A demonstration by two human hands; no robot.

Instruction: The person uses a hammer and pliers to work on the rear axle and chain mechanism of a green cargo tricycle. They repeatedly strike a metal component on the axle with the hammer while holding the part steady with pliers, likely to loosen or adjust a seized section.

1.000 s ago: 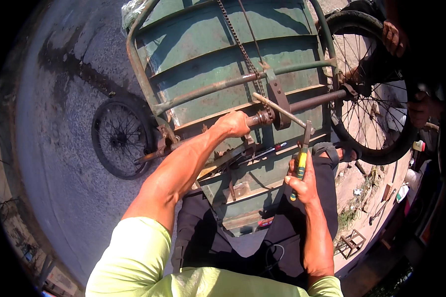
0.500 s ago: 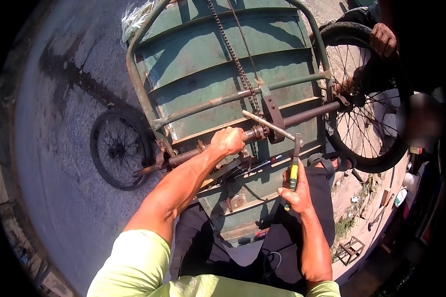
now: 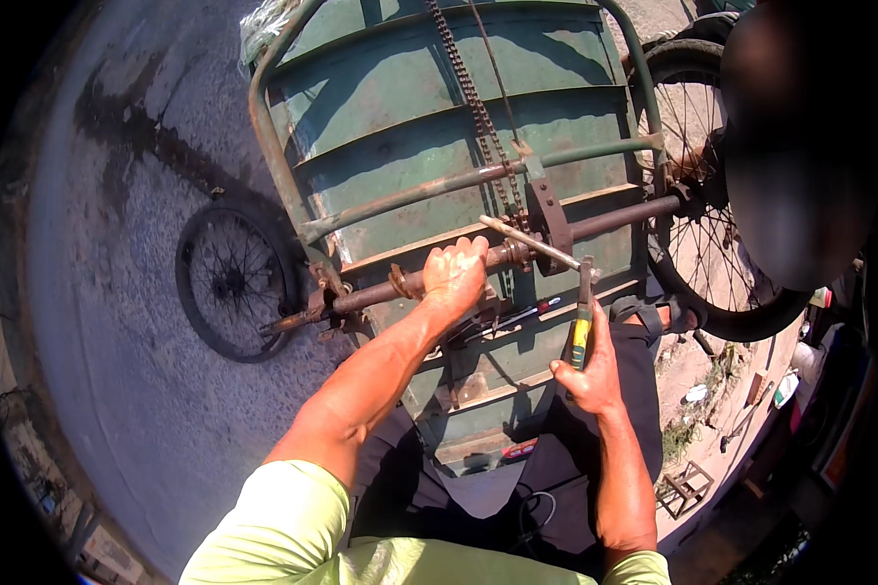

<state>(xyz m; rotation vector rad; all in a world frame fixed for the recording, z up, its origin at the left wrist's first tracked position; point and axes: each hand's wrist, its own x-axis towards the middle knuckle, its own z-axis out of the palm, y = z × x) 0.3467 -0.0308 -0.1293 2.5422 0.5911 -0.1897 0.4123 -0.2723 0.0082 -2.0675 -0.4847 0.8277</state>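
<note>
My left hand point(image 3: 456, 278) is closed in a fist round the rusty axle point(image 3: 366, 295), just left of its middle collar. In my right hand point(image 3: 592, 370) is a hand tool with a yellow and green handle point(image 3: 580, 341) and a flat metal upper end. A thin rod point(image 3: 517, 236) slants from above the axle down to that metal end; how the two join I cannot make out. A chain point(image 3: 471, 93) runs down to the axle's middle, beside a rusty bracket point(image 3: 550, 219).
The green cart bed point(image 3: 380, 156) lies beneath the axle. At left, a spoked wheel point(image 3: 229, 283) lies on concrete. Another person, mostly dark and blurred, leans over the right wheel point(image 3: 707, 302); a sandalled foot point(image 3: 649, 317) is beside it. A small metal frame point(image 3: 686, 489) sits lower right.
The cart has shifted slightly right in view. My left fist has turned more upright on the axle. The other person has leaned in, and the hand on the right wheel's top no longer shows.
</note>
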